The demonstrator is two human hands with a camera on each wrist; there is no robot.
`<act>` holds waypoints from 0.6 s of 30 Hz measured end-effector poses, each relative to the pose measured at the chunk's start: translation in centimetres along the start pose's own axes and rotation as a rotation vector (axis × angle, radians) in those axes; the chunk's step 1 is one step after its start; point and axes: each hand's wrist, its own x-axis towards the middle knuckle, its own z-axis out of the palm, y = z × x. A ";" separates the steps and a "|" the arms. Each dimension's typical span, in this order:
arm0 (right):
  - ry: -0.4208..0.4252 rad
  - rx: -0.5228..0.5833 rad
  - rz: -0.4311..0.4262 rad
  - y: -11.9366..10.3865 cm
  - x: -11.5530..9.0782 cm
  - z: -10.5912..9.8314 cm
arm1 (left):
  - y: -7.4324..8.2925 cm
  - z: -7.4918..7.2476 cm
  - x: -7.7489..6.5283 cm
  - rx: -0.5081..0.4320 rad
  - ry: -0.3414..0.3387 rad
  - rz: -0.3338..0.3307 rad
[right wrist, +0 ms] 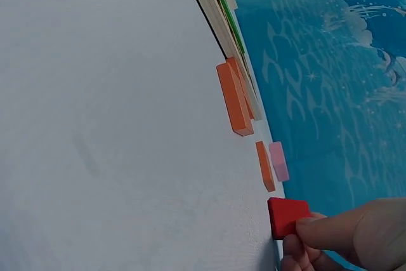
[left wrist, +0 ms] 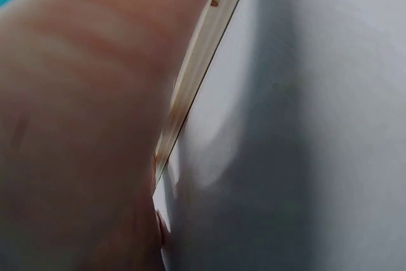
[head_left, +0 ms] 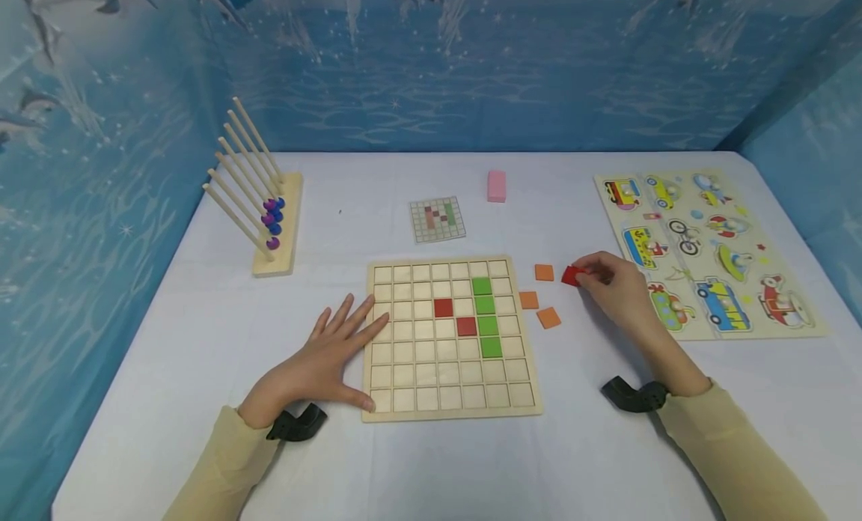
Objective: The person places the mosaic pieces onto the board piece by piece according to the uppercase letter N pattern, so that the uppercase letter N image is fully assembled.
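A wooden grid board (head_left: 451, 415) lies mid-table, with green tiles (head_left: 488, 325) in one column and two red tiles (head_left: 466, 326) left of it. My left hand (head_left: 323, 364) is spread at the board's left side, fingertips and thumb on its edge. Right of the board, my right hand (head_left: 613, 289) pinches a red square tile (right wrist: 285, 218) between thumb and fingers. Three orange tiles (head_left: 528, 300) lie between the board and that hand. Behind the board is a small pattern card (head_left: 438, 219) showing a coloured grid.
A pink block (head_left: 496, 186) stands near the back edge. At the left is a wooden stand (head_left: 287, 236) with slanted pegs and several blue and purple beads (head_left: 272, 218). A picture puzzle board (head_left: 700, 259) lies at the right, partly behind my right hand. Blue printed cloth (head_left: 431, 79) encloses the table.
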 end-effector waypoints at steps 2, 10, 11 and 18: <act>-0.004 0.024 -0.005 -0.3 0.1 -0.1 | 0.0 0.0 0.0 0.000 -0.002 -0.002; -0.047 0.185 -0.022 -3.2 1.1 0.4 | 0.1 -0.1 0.0 -0.013 -0.002 0.000; -0.067 0.224 -0.012 -3.8 1.2 0.5 | 0.1 -0.1 0.0 -0.016 0.000 0.002; -0.201 0.447 0.001 -7.9 2.4 2.5 | -0.1 0.0 0.0 0.003 0.005 0.006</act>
